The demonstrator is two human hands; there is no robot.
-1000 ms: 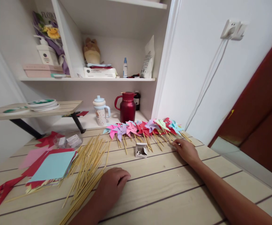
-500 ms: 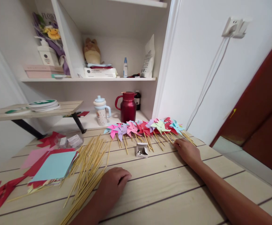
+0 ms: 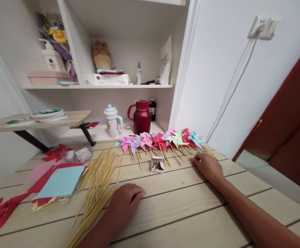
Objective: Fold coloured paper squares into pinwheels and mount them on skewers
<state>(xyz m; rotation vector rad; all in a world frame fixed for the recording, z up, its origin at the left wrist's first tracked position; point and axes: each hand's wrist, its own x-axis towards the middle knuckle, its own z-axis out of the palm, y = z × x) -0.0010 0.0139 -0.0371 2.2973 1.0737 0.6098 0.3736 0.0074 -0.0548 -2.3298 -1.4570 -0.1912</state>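
Note:
My left hand point(image 3: 127, 201) rests on the table in a loose fist, its thumb beside the curled fingers and nothing showing in it. Close on its left lies a heap of thin wooden sticks point(image 3: 98, 175). My right hand point(image 3: 208, 167) also lies curled on the table, near the stick ends of the paper pinwheels point(image 3: 177, 139); its inner fingers are partly hidden. Those pinwheels, in pink, purple, red, green and blue, lie in a row at the back. Between the hands and the row stands a small open box point(image 3: 157, 165) of metal pins.
Left of the sticks is a stack of coloured paper point(image 3: 60, 182), with red paper cutouts point(image 3: 3, 213) at the edge. Behind stand a cup point(image 3: 112, 124), a red jug point(image 3: 142, 119) and a small raised shelf point(image 3: 77, 117). A cable point(image 3: 232, 93) hangs down the right wall.
Both hands stay where they were on the table. The view has shifted very slightly; no object has visibly moved.

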